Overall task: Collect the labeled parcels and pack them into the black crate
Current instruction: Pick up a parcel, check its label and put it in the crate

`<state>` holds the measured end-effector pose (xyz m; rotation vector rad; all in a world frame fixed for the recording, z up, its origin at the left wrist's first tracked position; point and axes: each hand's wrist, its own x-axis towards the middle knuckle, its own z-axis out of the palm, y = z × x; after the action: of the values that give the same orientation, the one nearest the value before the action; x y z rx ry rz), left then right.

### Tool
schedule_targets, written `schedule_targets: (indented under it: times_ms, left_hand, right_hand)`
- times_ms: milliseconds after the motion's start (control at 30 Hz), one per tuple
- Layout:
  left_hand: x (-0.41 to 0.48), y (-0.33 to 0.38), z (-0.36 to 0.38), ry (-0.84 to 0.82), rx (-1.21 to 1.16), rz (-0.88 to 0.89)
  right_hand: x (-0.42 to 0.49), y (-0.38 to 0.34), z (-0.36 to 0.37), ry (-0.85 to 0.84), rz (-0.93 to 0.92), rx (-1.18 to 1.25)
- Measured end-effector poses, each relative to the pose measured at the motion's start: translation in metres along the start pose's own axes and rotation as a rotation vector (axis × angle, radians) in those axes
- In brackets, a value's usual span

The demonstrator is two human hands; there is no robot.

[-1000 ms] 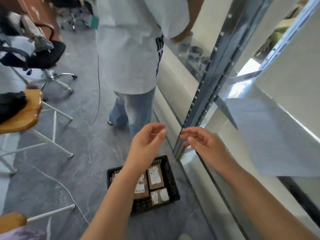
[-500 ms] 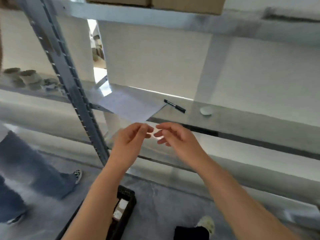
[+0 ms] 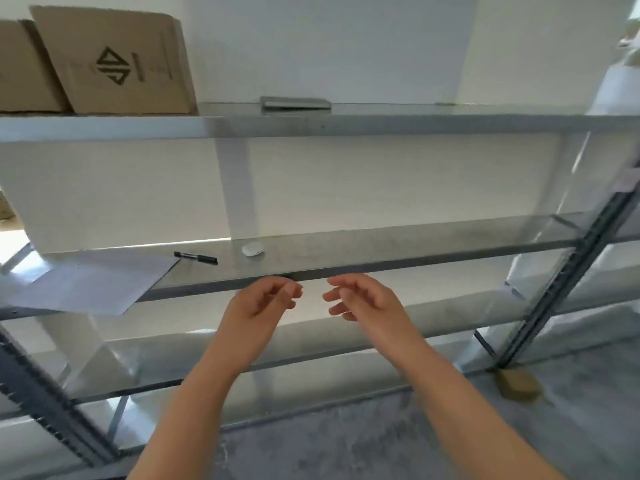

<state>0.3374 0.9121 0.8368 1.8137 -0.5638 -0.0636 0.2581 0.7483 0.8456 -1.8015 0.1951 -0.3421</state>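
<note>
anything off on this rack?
The paper sheet lies askew on the middle shelf, one corner overhanging the front edge. A brown lump sits on the floor at the foot of the right upright; I cannot tell what it is.

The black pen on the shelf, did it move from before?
No. The black pen lies between the paper sheet and the white round thing, just as before; only the camera turned.
</note>
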Motion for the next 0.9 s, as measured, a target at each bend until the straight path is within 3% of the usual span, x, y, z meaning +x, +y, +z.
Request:
schedule_targets:
  times_ms: [467, 700, 900]
  left_hand:
    - [-0.078, 0.124, 0.252, -0.511, -0.163, 0.176]
    - [-0.070, 0.152, 0.369, -0.738, -0.269, 0.251]
    - [-0.041, 0.173, 0.468, -0.957, -0.258, 0.358]
  right_hand:
    - [-0.186, 0.027, -0.222, 0.452, 0.088, 0.085]
    - [-0.233, 0.053, -0.314, 0.794, 0.107, 0.105]
    - [-0.235, 0.072, -0.388, 0.991, 0.173, 0.054]
